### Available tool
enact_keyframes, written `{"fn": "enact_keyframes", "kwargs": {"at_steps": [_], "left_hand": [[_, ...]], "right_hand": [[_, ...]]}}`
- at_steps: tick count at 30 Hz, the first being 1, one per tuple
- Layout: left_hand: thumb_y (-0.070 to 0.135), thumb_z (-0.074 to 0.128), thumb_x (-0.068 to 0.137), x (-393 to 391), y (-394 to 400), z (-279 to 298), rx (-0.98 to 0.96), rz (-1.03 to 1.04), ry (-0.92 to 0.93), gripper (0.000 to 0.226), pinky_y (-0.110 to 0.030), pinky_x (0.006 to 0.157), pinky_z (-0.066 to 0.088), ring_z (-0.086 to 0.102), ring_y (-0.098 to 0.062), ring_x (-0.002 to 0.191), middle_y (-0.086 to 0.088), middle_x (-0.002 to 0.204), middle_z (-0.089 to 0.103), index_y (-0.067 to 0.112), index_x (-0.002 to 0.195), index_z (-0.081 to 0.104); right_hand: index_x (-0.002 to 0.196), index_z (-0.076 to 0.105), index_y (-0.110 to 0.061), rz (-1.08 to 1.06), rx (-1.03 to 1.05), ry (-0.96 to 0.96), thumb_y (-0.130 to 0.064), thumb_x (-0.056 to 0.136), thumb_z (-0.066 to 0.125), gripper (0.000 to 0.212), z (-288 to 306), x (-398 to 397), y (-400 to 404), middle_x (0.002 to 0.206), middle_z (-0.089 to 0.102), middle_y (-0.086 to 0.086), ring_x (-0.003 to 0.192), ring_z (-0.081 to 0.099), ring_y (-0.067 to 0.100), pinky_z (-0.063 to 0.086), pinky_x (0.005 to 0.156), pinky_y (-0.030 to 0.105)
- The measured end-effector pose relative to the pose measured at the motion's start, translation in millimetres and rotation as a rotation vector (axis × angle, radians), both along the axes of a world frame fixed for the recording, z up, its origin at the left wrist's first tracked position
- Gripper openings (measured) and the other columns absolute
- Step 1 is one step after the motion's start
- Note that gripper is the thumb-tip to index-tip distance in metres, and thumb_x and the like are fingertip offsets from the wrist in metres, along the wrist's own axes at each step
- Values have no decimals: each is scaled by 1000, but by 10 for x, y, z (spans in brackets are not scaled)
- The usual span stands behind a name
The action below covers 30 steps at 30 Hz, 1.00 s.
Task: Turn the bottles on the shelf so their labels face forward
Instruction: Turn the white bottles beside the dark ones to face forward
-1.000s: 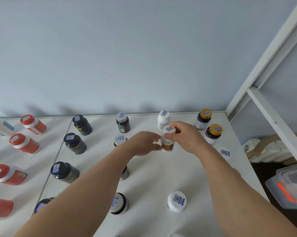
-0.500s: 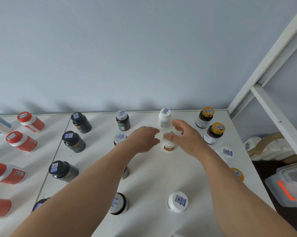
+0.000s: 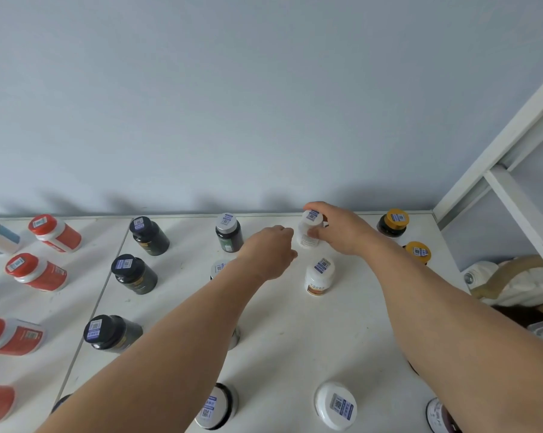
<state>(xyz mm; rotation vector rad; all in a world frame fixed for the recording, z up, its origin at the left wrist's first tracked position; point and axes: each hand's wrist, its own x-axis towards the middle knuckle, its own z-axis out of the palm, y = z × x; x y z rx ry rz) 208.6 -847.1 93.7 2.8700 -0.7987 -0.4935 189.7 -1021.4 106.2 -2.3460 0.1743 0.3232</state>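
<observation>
**Back-row white bottle in hand, most of shelf still to check**

R hand has its grip round the white bottle at the back of the shelf, fingers curled over cap and far side, thumb on the near side. Bottle stands upright on the shelf, near the wall, betw. the silver-cap dark bottle and the yellow-cap bottle. L hand sits just beside it, fingers loosely curled; can't tell if the tips touch the bottle, and it doesn't clearly hold anything.

Progress, judged from what shows: the white bottle w/ brown label band, just in front, stands upright w/ printed band toward the camera, so prob. done. The one in hand shows fine print toward the viewer, which may be the back label, so prob. mid-turn or abt to be turned.

Left to do: hard to say per bottle. Black-cap bottles and red-cap bottles on the left show some label, but facing unclear at this angle. Near-edge ones are seen caps only; labels hidden.
</observation>
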Motion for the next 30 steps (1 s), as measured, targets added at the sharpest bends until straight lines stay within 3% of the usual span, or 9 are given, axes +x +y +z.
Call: {"fn": "enact_keyframes", "kwargs": {"at_steps": [4,8,15,20,25,30], "left_hand": [[40,50,97,29,-20,16,-85,61,102,50,-39,100,42,46,-25,127,-5,137,51,13,139,44],[44,56,94,91,-35,46,-171,84,163,58,-35,104,39,45,-22,131,-2,143,50,21,145,42],[38,62,92,187,34,201,-395,110,337,33,-27,91,44,59,-14,109,8,119,67,30,124,64],[35,64,91,263,94,294,-444,119,439,27,-17,74,40,57,-6,94,21,90,63,33,118,67],[38,63,92,323,98,285,-394,94,494,34,-30,98,44,58,-11,111,11,117,67,36,125,62],[38,63,91,348,74,248,-378,93,510,34,-29,97,45,59,-11,111,10,117,68,36,125,63]], "right_hand": [[124,55,-27,3,-19,-66,-28,88,68,39,88,25,-7,110,62,-2,94,58,19,45,73,28],[116,60,-28,-41,55,-96,-34,80,76,40,216,49,5,100,63,-7,88,58,13,44,67,23],[104,64,-26,-100,75,-162,-41,74,79,37,400,111,39,99,64,-7,89,61,12,48,67,25],[96,63,-23,-142,42,-159,-48,72,77,38,442,174,69,93,63,-8,83,60,9,47,68,27],[94,63,-22,-173,15,-141,-53,69,77,42,380,223,62,92,63,-6,83,60,10,47,66,28],[94,63,-19,-201,39,-120,-52,70,77,43,318,237,16,94,64,-2,84,62,16,51,70,34]]}}
